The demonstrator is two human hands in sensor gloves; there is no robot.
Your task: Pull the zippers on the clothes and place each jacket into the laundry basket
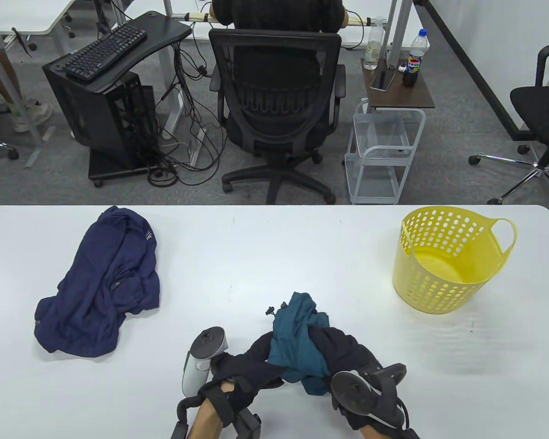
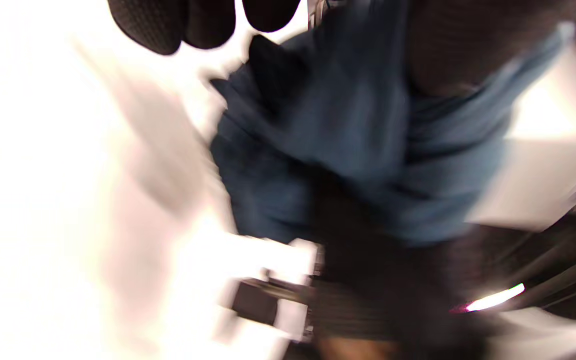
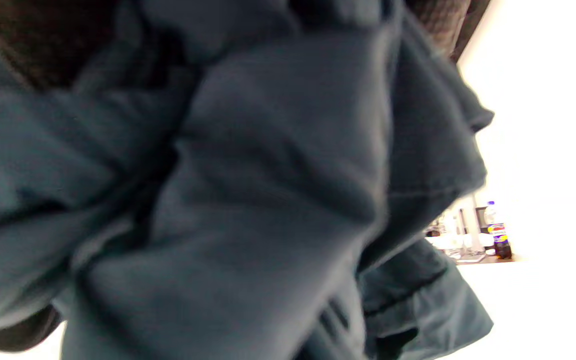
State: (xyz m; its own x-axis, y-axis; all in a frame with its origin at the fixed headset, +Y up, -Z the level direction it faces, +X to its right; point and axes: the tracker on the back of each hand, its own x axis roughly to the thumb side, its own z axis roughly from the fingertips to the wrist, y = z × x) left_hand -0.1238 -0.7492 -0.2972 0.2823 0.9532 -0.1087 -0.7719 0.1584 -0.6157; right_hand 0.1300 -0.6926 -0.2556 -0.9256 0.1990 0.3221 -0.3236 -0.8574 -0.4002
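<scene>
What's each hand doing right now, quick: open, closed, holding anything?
Left hand: fingers buried in the teal and black jacket; cannot tell its grip.
Right hand: gripping the same jacket.

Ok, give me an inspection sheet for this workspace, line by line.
Surface: white table, bare between the garments.
Job's things: navy jacket crumpled at left; teal jacket bunched at the near edge; yellow laundry basket at right, nothing seen inside.
Clutter: nothing seen.
Grippers: left hand and right hand both on the teal jacket; grip hidden.
Cables: tangle on the floor beyond the table.
Surroundings: seated person, office chair, keyboard, bottles.
</scene>
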